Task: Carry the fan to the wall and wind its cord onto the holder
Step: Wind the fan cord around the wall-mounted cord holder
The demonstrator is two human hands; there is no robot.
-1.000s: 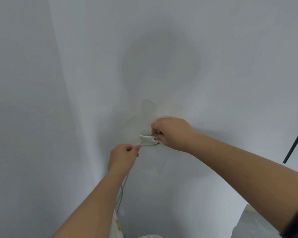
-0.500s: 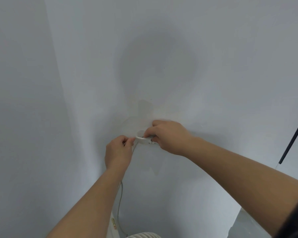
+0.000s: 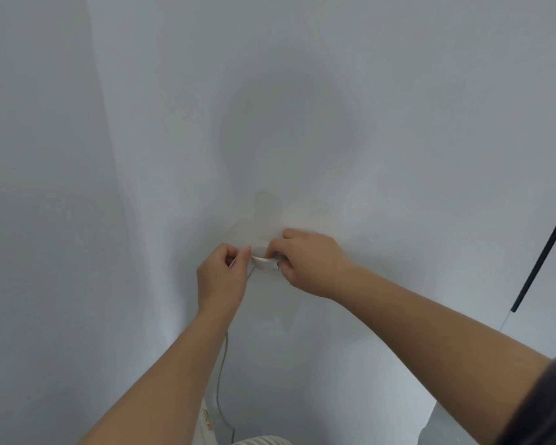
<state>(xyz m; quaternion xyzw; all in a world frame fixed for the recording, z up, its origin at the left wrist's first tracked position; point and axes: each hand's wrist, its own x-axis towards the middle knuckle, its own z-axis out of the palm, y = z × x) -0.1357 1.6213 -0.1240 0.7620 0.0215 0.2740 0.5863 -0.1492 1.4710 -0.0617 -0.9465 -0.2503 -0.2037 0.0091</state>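
A small white round holder is fixed to the white wall. My left hand pinches the thin grey cord right at the holder's left edge. The cord hangs down from that hand along the wall to the white fan, whose ribbed top shows at the bottom edge. My right hand rests against the wall on the holder's right side, fingertips gripping the cord at the holder. How much cord lies on the holder is hidden by my fingers.
Two white wall faces meet in a corner to the left. A thin black bar slants down the far right. A white part with a red label stands beside the fan at the bottom.
My left hand has risen with the cord from below the holder to its left edge. My right hand has stayed at the holder. The view has tilted slightly down.
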